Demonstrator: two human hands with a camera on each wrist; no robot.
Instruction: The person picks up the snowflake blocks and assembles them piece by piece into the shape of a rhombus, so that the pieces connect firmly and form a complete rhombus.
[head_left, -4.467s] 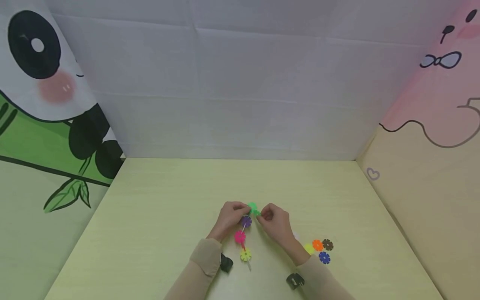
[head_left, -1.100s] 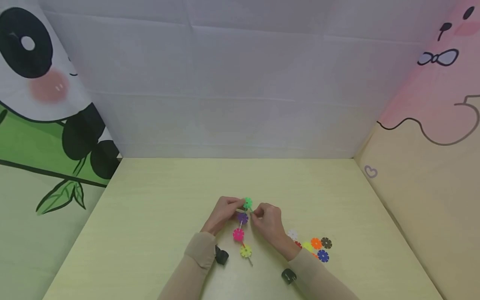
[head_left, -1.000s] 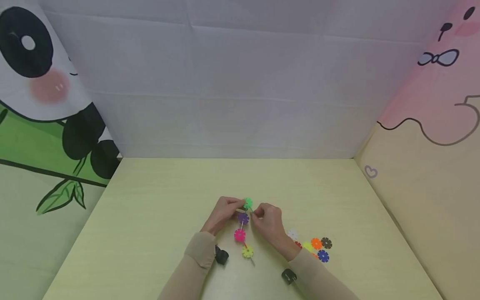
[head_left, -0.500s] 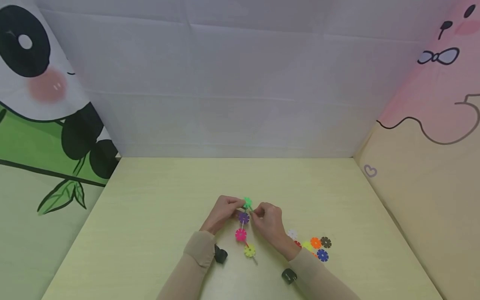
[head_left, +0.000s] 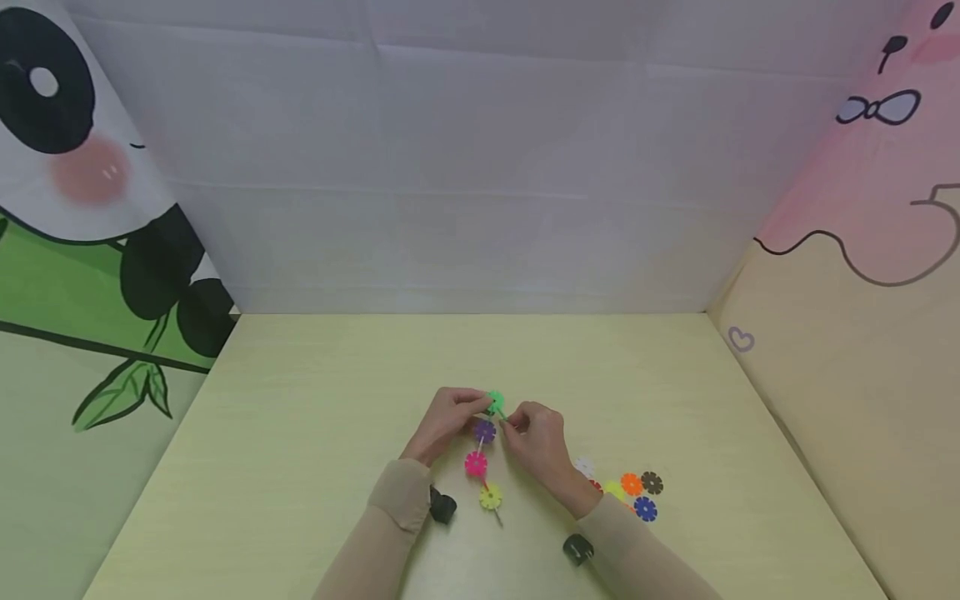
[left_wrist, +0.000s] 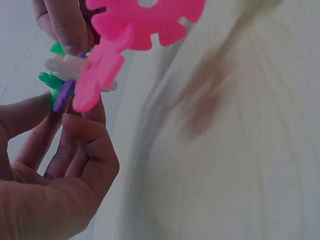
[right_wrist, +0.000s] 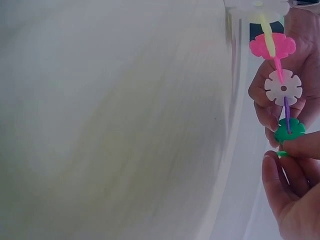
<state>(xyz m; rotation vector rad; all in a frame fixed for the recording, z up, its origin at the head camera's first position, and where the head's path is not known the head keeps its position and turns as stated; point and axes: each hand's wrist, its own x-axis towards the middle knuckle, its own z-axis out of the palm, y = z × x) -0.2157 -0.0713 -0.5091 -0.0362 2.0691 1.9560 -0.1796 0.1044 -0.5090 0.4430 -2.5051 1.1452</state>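
Observation:
A chain of notched plastic discs, slotted into one another, hangs over the table between both hands. In the head view the left hand (head_left: 447, 418) pinches the green disc (head_left: 495, 402) at its top end. From the other side the right hand (head_left: 537, 437) pinches a second green disc, seen edge-on in the right wrist view (right_wrist: 283, 153) between thumb and finger. Below hang a purple disc (head_left: 485, 431), a pink disc (head_left: 476, 464) and a yellow disc (head_left: 491, 497). White discs (right_wrist: 283, 88) sit between the coloured ones. Fingers hide part of the upper joint.
Loose discs lie by the right forearm: orange (head_left: 632, 483), dark brown (head_left: 652, 482), blue (head_left: 645, 508), yellow (head_left: 613, 490) and white (head_left: 584, 468), some partly hidden. Black wrist cameras (head_left: 577, 549) hang under both sleeves. Printed side panels and a pale back wall (head_left: 480, 167) surround the table (head_left: 337, 375).
Since the oldest frame both hands have shifted slightly left, uncovering loose white and red discs. The green discs have turned. Over the last second the hands barely move while the chain's lower end sways.

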